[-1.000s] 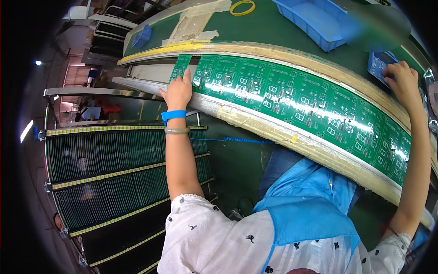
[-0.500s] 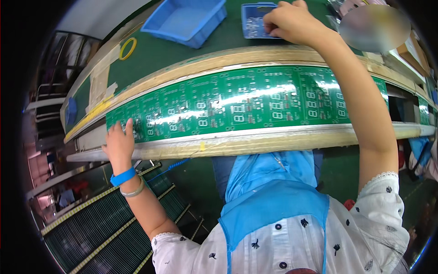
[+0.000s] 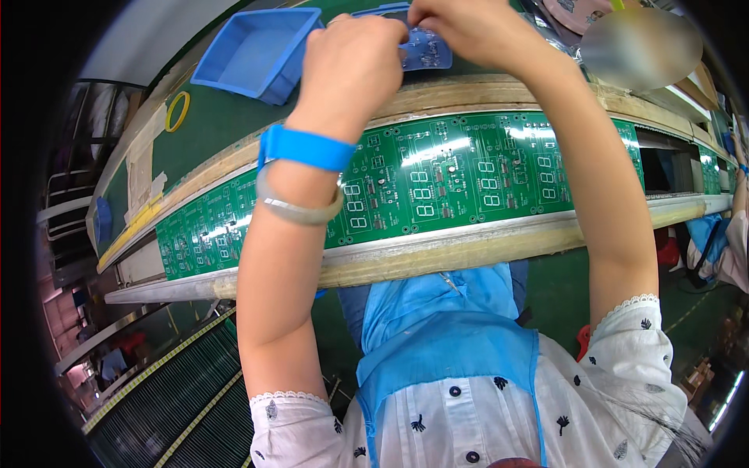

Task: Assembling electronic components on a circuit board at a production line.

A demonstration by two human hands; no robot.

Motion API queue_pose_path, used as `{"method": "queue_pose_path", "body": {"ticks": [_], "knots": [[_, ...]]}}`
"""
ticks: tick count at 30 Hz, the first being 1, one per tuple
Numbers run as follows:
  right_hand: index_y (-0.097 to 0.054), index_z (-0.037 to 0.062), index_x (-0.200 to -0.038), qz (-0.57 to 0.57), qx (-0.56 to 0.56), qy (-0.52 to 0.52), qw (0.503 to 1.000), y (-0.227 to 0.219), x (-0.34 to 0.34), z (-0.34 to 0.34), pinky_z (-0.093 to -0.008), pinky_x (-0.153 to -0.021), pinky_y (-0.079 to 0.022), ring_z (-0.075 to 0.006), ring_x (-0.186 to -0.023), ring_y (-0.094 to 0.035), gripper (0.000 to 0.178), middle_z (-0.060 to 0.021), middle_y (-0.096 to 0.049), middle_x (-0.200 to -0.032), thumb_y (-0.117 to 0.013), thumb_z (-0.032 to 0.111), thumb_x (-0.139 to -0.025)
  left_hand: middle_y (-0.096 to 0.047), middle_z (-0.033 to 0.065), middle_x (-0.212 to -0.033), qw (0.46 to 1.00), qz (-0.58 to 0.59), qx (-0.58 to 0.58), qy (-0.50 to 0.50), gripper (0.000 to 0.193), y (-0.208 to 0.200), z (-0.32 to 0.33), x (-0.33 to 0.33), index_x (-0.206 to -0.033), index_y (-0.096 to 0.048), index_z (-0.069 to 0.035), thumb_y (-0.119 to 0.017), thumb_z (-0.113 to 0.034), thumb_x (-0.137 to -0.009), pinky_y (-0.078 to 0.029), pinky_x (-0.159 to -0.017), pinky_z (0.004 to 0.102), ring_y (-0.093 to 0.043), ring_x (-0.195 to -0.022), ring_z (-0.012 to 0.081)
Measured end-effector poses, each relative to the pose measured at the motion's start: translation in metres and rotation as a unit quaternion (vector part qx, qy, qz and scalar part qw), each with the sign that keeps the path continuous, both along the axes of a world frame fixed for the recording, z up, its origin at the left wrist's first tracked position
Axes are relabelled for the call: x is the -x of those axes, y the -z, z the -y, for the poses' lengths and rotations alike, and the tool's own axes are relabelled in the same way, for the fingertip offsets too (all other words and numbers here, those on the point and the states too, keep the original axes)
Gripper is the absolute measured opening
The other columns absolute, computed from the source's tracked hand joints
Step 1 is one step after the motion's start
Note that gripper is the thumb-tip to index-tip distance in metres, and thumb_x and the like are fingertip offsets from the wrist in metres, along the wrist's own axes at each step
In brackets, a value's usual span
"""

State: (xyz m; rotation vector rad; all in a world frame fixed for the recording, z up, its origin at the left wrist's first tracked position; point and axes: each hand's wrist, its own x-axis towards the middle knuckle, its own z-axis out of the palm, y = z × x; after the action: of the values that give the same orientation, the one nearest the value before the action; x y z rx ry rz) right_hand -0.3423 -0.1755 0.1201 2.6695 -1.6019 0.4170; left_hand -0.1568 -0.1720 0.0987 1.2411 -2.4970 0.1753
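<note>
Both my hands are at a small blue tray [image 3: 445,61] of tiny loose components beyond the rail. My left hand [image 3: 355,62] is at the tray's left side, its fingers curled inward; their tips are partly hidden. Above the tray's right side, my right hand [image 3: 472,31] has thumb and fingers pinched together. Anything in either hand is too small or hidden to make out. Below my arms, a long row of green circuit boards [image 3: 390,179] with white digit outlines lies between two rails. My left forearm covers part of it.
A larger blue bin [image 3: 253,54] stands left of the tray, with a yellow tape ring [image 3: 178,111] farther left. Wooden rails [image 3: 445,252] border the boards. Racks of upright boards [image 3: 168,413] stand at lower left. Another person's arm [image 3: 740,179] shows at the far right.
My left hand has left the boards' left end and come up to the small tray. My right hand has shifted slightly left and up. The whole view has moved a little.
</note>
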Motion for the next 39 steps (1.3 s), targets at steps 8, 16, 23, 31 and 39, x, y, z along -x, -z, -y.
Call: {"method": "queue_pose_path", "body": {"ticks": [8,16,23,31,39], "knots": [[-0.068,0.0005,-0.104,0.418,-0.101,0.079,0.899,0.001,0.061,-0.025,-0.0276,-0.076,-0.052,-0.0113,-0.085,-0.065,0.012,-0.004,-0.07,-0.091,-0.063,0.007,-0.096,-0.073,0.012,-0.09,0.994,0.005,-0.112,-0.011,0.015,0.001,0.018,0.044,-0.093,-0.077,-0.013,-0.072,-0.021,-0.081,-0.042,-0.084,0.0497,-0.065,-0.097,0.0332],[-0.073,0.0095,-0.111,0.546,-0.228,0.053,0.805,0.036,0.086,-0.058,-0.0339,-0.095,-0.05,-0.0156,-0.106,-0.067,0.022,-0.0027,-0.073,-0.105,-0.073,0.022,-0.093,-0.074,0.0133,-0.088,0.992,-0.026,-0.119,-0.018,0.015,0.011,0.025,0.044,-0.088,-0.079,-0.013,-0.071,-0.024,-0.082,-0.041,-0.081,0.0493,-0.067,-0.093,0.0328],[-0.072,0.0034,-0.115,0.567,-0.301,0.013,0.767,0.043,0.093,-0.064,-0.0246,-0.09,-0.053,-0.0139,-0.103,-0.068,0.023,-0.0066,-0.073,-0.109,-0.071,0.014,-0.095,-0.073,0.0163,-0.088,0.988,-0.126,-0.087,0.034,0.019,0.006,0.019,0.035,-0.092,-0.079,-0.007,-0.07,-0.021,-0.083,-0.049,-0.076,0.0441,-0.069,-0.086,0.0333],[-0.072,0.0028,-0.112,0.536,-0.265,0.009,0.802,0.042,0.089,-0.074,-0.027,-0.094,-0.052,-0.0136,-0.103,-0.066,0.02,-0.0052,-0.072,-0.107,-0.071,0.01,-0.093,-0.072,0.0162,-0.083,0.852,-0.398,-0.337,0.043,0.017,-0.013,-0.01,0.03,-0.095,-0.078,-0.002,-0.073,-0.011,-0.081,-0.054,-0.07,0.0339,-0.069,-0.078,0.0322],[-0.071,0.0029,-0.109,0.545,-0.26,0.016,0.797,0.047,0.09,-0.082,-0.0262,-0.092,-0.051,-0.0114,-0.1,-0.065,0.016,-0.0029,-0.071,-0.105,-0.069,0.006,-0.093,-0.075,0.009,-0.103,0.722,-0.455,-0.507,0.12,0.022,0.008,-0.04,0.024,-0.112,-0.075,0.0,-0.073,-0.008,-0.09,-0.055,-0.088,0.0261,-0.071,-0.097,0.0156]]}}
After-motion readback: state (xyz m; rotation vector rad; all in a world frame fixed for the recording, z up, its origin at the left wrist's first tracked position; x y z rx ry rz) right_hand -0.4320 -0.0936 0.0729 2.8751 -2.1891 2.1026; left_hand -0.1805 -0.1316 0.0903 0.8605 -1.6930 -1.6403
